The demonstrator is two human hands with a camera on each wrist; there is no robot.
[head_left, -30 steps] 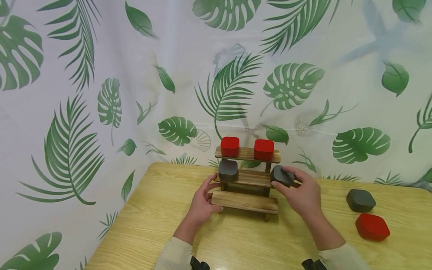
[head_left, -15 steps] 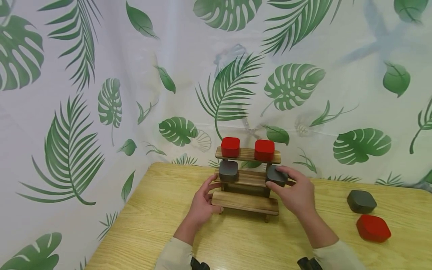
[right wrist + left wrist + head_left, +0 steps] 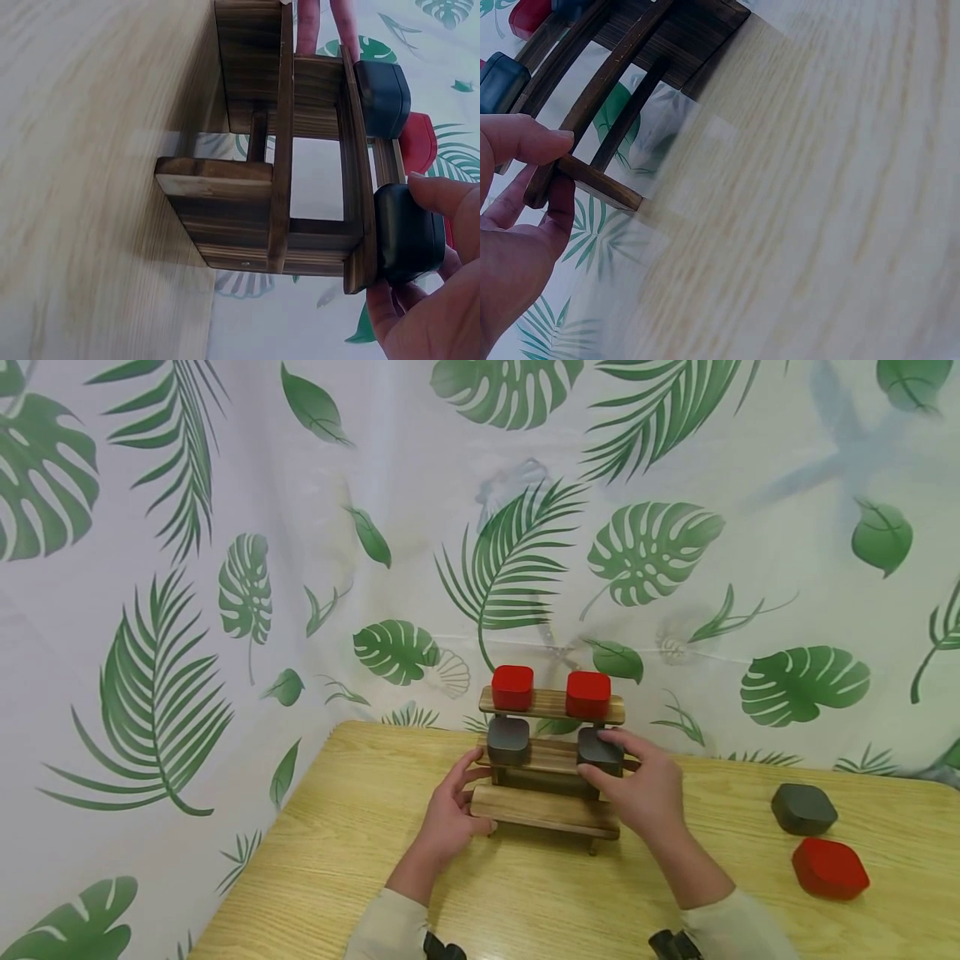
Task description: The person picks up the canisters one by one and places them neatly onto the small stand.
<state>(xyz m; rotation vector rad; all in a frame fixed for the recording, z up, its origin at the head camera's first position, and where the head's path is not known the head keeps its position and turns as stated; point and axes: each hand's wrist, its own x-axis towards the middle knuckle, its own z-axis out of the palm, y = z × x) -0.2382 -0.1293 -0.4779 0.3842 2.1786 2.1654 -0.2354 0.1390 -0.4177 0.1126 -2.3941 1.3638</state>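
Note:
A three-tier wooden stand (image 3: 543, 810) stands on the table. My left hand (image 3: 448, 814) grips its left end; in the left wrist view the thumb and fingers pinch the end of a plank (image 3: 600, 97). At the right end of the middle tier, my right hand (image 3: 651, 787) holds a dark grey rounded-square box (image 3: 597, 753) between thumb and fingers. The right wrist view shows this box (image 3: 409, 232) up against the tier's board. Another dark grey box (image 3: 508, 741) sits at that tier's left end. Two red boxes, one left (image 3: 513, 687) and one right (image 3: 588, 694), occupy the top tier.
To the right on the table (image 3: 300, 868) lie a loose dark grey box (image 3: 804, 808) and, just in front of it, a loose red box (image 3: 830, 868). A leaf-patterned cloth (image 3: 420, 577) hangs close behind the stand and along the left side.
My right hand has moved left with the dark grey box, from beyond the stand's right end to over the middle tier's right end. My left hand keeps its grip.

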